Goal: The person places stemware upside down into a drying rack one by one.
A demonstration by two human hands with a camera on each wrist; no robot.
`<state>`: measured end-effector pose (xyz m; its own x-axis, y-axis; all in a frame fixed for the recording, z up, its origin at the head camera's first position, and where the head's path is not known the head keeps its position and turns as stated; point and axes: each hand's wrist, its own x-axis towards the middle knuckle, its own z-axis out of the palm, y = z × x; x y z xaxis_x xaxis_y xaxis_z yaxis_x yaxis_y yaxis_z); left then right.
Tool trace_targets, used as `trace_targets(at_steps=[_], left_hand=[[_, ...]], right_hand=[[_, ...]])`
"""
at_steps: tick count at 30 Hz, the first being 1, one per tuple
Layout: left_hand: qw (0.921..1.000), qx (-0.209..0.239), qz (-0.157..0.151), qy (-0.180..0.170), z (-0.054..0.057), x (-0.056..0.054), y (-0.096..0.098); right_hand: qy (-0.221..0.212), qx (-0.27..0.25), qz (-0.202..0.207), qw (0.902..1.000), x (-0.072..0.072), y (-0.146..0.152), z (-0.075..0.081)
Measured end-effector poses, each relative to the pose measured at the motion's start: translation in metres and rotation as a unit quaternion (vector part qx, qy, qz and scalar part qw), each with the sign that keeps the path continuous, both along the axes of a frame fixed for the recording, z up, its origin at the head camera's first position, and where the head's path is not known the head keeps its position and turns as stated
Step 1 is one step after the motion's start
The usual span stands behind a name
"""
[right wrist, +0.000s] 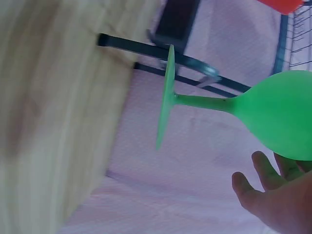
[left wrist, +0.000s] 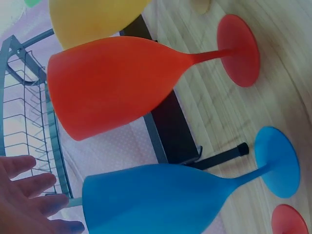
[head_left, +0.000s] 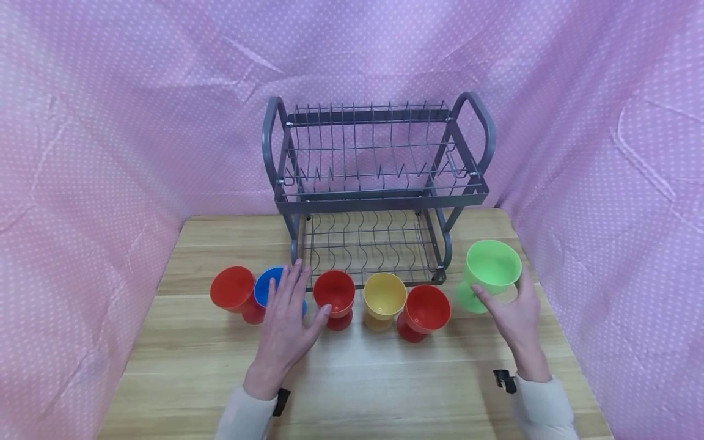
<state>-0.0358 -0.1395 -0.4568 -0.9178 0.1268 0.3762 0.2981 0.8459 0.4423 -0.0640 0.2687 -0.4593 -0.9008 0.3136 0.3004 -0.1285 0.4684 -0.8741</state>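
Note:
My right hand [head_left: 514, 311] grips the bowl of a green plastic goblet [head_left: 491, 264], thumb on the near side and fingers at its right. In the right wrist view, the green goblet's foot [right wrist: 165, 100] appears raised off the table. My left hand [head_left: 286, 324], fingers extended, is over a blue goblet [left wrist: 161, 200] and partly covers it in the head view. The left wrist view shows its fingertips near the blue rim, contact unclear. A red goblet [head_left: 233, 290] stands to the left. Rightward are another red goblet [head_left: 334, 293], a yellow goblet [head_left: 384, 296] and a third red one [head_left: 426, 310].
Behind the goblets stands a dark grey two-tier dish rack [head_left: 379, 200], with wire slots above and a wavy wire shelf [head_left: 368, 241] below. A light wooden table [head_left: 385, 391] carries everything. Pink dotted cloth [head_left: 165, 122] encloses the back and sides.

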Motion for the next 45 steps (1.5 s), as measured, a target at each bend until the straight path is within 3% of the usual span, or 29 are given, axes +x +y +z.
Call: trace_targets(at_steps=[11, 19, 26, 33, 45], left_hand=[[0.9993, 0.035, -0.006, 0.014, 0.009, -0.002, 0.008], [0.9977, 0.064, -0.015, 0.016, 0.018, -0.004, 0.013], [0.9948, 0.099, -0.023, -0.006, 0.022, -0.005, 0.019], [0.9854, 0.162, -0.038, -0.036, 0.027, -0.005, 0.026], [0.9602, 0.257, -0.049, -0.099, 0.034, -0.003, 0.031]], right_hand=[[0.049, 0.063, 0.035, 0.9962, 0.002, -0.013, 0.036], [0.049, 0.093, 0.06, 0.9926, 0.003, -0.032, 0.061], [0.068, 0.124, 0.11, 0.9839, 0.001, -0.046, 0.073], [0.103, 0.169, 0.158, 0.9675, 0.001, -0.059, 0.08], [0.142, 0.231, 0.234, 0.9335, 0.001, -0.089, 0.089]])
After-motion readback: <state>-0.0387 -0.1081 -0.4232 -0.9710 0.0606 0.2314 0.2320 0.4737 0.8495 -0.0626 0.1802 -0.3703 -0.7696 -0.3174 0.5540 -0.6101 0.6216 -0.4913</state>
